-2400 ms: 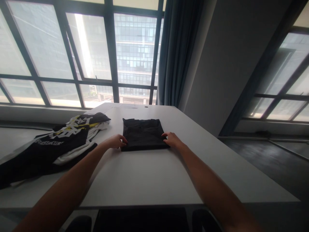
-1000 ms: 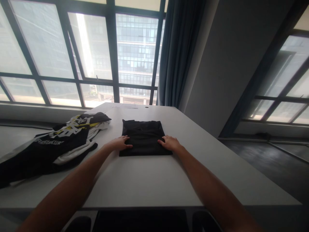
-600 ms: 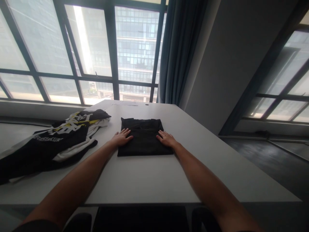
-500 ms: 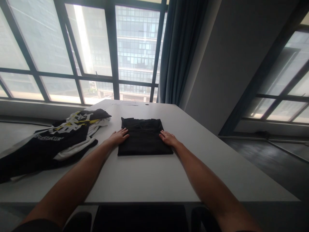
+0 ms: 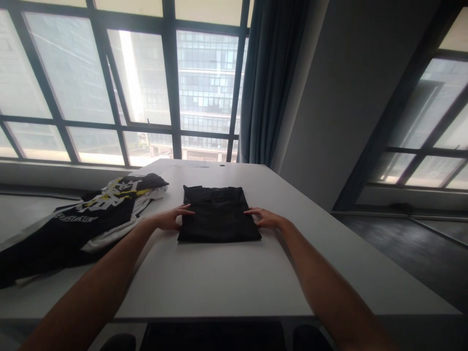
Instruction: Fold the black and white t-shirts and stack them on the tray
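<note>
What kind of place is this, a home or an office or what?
Probably an upper-floor office or meeting room. A long white table stands by tall dark-framed windows facing a glass high-rise. Both hands rest at the edges of a folded black garment, with printed shirts heaped alongside.

Folded black garment (image 5: 218, 214): matt cloth; white table (image 5: 226, 278): smooth, matt.

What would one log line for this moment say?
left hand: at left edge of folded black cloth square | right hand: at its right edge | white table | printed black-and-white garment pile: left
</note>
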